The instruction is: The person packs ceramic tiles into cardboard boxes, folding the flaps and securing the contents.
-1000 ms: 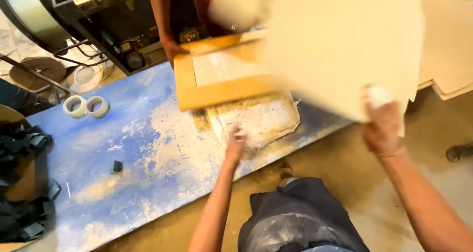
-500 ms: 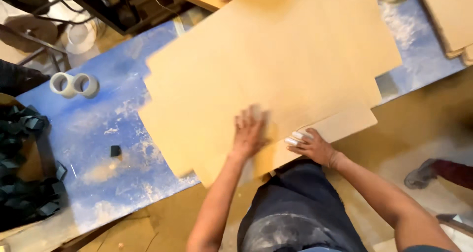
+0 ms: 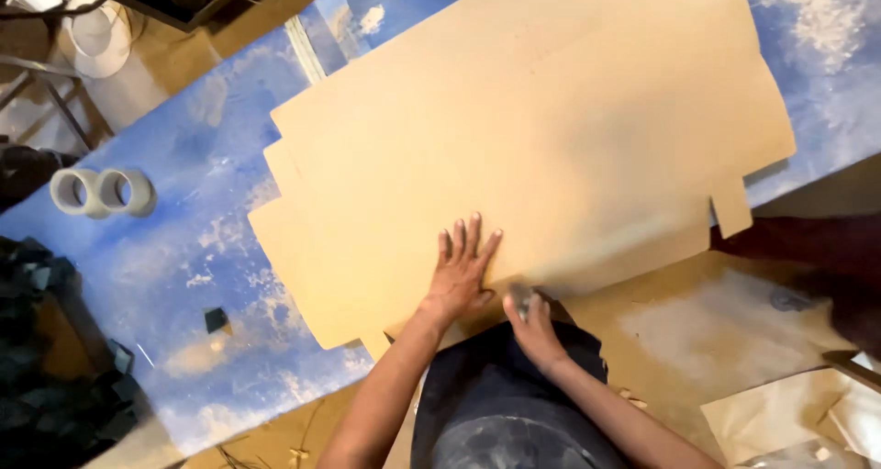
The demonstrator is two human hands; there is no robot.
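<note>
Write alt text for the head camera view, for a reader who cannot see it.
Seen from above, a person's left hand presses flat on a large tan cardboard sheet lying on a blue worktable, while the right hand grips the sheet's near edge. Two rolls of tape sit on the table to the left.

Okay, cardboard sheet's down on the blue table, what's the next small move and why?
Probably slide the right hand along the near edge of the cardboard sheet while the left hand lies flat on it; that edge overhangs the blue table by the body.
</note>
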